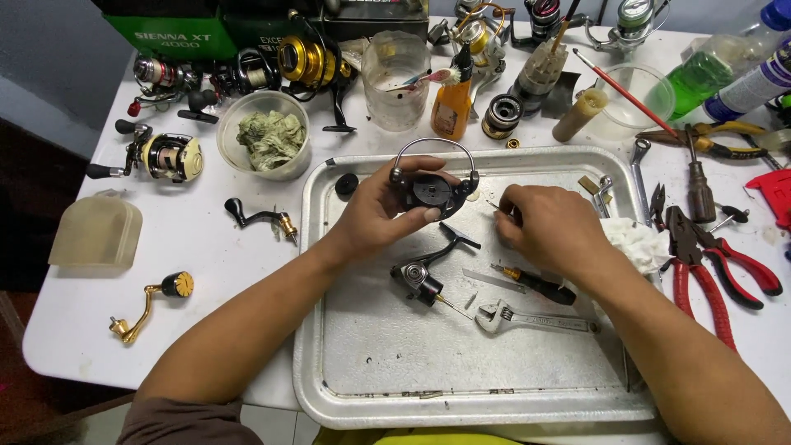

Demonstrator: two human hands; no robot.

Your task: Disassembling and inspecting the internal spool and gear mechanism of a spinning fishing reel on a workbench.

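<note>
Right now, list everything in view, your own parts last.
metal tray: one, silver, centre of white table
reel rotor with bail wire: one, black, in left hand
reel body: one, black, on tray
adjustable wrench: one, silver, on tray
screwdriver: one, black and orange, on tray
pliers: one, red-handled, right of tray
tub of rag: one, clear, left of tray
oil bottle: one, orange, behind tray
baitcasting reel: one, black and cream, far left
gold handle: one, left edge
left hand: grip on rotor
right hand: pinching a thin pin
</note>
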